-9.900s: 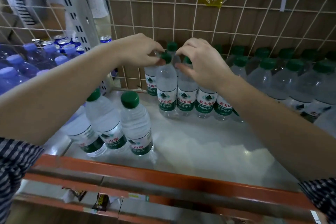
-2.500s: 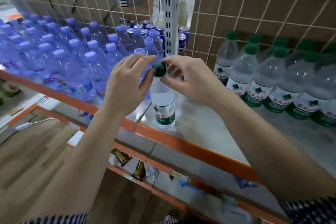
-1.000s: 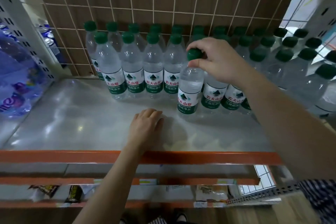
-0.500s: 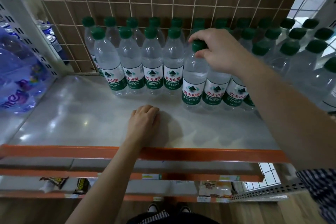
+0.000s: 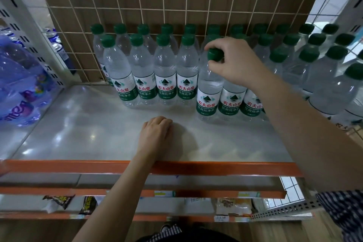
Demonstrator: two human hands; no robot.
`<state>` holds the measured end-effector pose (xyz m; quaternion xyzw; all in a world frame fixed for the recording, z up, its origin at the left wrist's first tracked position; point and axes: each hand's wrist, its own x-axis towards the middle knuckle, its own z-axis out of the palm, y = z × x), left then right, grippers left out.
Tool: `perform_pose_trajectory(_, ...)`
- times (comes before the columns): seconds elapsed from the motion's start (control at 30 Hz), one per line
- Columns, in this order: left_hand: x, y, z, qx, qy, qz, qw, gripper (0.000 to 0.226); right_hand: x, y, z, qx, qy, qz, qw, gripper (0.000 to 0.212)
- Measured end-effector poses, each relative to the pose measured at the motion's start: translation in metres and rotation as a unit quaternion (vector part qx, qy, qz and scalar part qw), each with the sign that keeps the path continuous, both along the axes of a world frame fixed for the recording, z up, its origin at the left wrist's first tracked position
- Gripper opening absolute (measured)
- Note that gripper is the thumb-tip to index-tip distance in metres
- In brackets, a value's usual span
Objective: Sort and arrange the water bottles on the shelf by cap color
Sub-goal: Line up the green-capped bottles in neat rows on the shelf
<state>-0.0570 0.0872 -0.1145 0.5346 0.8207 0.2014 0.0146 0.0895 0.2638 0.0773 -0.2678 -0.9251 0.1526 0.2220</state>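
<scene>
View: head camera, looking down onto the shelf.
Step in hand: seating one bottle in the front row of green-capped bottles; judged almost done.
Bottle position: 1 o'clock of centre, upright, base apparently on the shelf, touching its 3 o'clock neighbour.
Bottle look: clear, full, green cap, white-and-green label.
Grip, right hand: thumb and fingers pinching the cap.
Grip, left hand: 6 o'clock, fingers curled, holding nothing, resting on the shelf.
Next move: likely push it back flush, then let go.

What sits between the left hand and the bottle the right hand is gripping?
Nothing: in the head view only bare shelf surface separates the left hand from that bottle.
</scene>
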Motion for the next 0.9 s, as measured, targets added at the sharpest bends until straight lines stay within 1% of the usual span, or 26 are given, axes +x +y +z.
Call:
perform_pose_trajectory(0.1, 0.001, -0.001, 0.001, 0.005, 0.003, 0.002, 1.000, 0.027, 0.001, -0.004, -0.002, 0.004, 0.018, -0.001, 1.000, 0.041)
perform_pose_trajectory(0.2, 0.000, -0.004, 0.003, 0.010, 0.005, 0.008, 1.000, 0.028, -0.002, -0.007, 0.000, 0.042, 0.022, 0.002, 0.999, 0.042)
perform_pose_trajectory(0.3, -0.008, -0.011, 0.010, 0.016, 0.016, 0.028, 0.999, 0.030, -0.014, -0.016, 0.008, 0.082, 0.059, 0.037, 0.994, 0.035)
perform_pose_trajectory(0.4, -0.028, -0.027, 0.017, 0.030, 0.012, 0.070, 0.997, 0.033, -0.039, -0.034, 0.016, 0.096, 0.085, 0.081, 0.988, 0.027)
perform_pose_trajectory(0.6, -0.090, -0.075, 0.021, 0.010, 0.025, 0.110, 0.994, 0.035, -0.119, -0.074, 0.024, 0.095, 0.078, 0.157, 0.980, 0.023)
perform_pose_trajectory(0.7, -0.124, -0.096, 0.023, 0.009, 0.017, 0.120, 0.993, 0.034, -0.170, -0.086, 0.029, 0.093, 0.050, 0.165, 0.981, 0.024)
perform_pose_trajectory(0.8, -0.156, -0.111, 0.023, 0.009, 0.031, 0.117, 0.993, 0.032, -0.221, -0.093, 0.034, 0.097, -0.008, 0.151, 0.984, 0.029)
perform_pose_trajectory(0.9, -0.184, -0.120, 0.018, -0.005, 0.036, 0.095, 0.995, 0.030, -0.264, -0.092, 0.035, 0.084, -0.066, 0.121, 0.987, 0.030)
